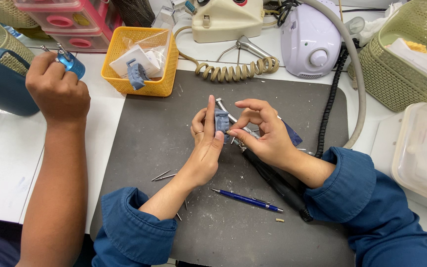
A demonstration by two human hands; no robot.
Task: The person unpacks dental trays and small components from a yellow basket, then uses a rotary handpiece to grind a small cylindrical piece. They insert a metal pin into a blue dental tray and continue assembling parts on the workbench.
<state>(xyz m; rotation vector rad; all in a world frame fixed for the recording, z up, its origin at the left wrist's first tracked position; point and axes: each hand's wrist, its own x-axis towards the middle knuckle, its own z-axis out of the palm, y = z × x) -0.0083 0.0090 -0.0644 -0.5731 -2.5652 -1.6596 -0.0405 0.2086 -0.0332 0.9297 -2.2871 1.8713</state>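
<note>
Two of the hands over the white tabletop (pixel 6 163) are ours, and a third, on a bare arm, belongs to a co-worker at the left edge. We start with the largest thing, the dark grey rubber work mat (pixel 174 163), which covers the middle of the tabletop down to its near edge. At the far edge stand a cream control box (pixel 226 20) and a lilac rounded motor unit (pixel 310 42), with a beige coiled cord (pixel 233 71) lying between them and the mat. A green woven basket (pixel 396 69) sits at the far right corner, a yellow plastic basket (pixel 142 62) just off the mat's far left corner.

Over the mat's centre, our left hand (pixel 206 143) has its fingers closed around a small grey-blue moulded part (pixel 221 121), held upright. Our right hand (pixel 263 131) grips a slim black and silver handpiece (pixel 268 175), fingers pinched near its tip. The handpiece's long axis runs from the near right up toward the part, its tip touching or just beside it; we cannot tell which. Both hands meet at the part, the left nearer.

The co-worker's hand (pixel 58 91) is closed on a small blue metal tool (pixel 70 62). A blue pen (pixel 245 199) lies toward the mat's near edge, thin metal pins (pixel 163 175) to its left.
</note>
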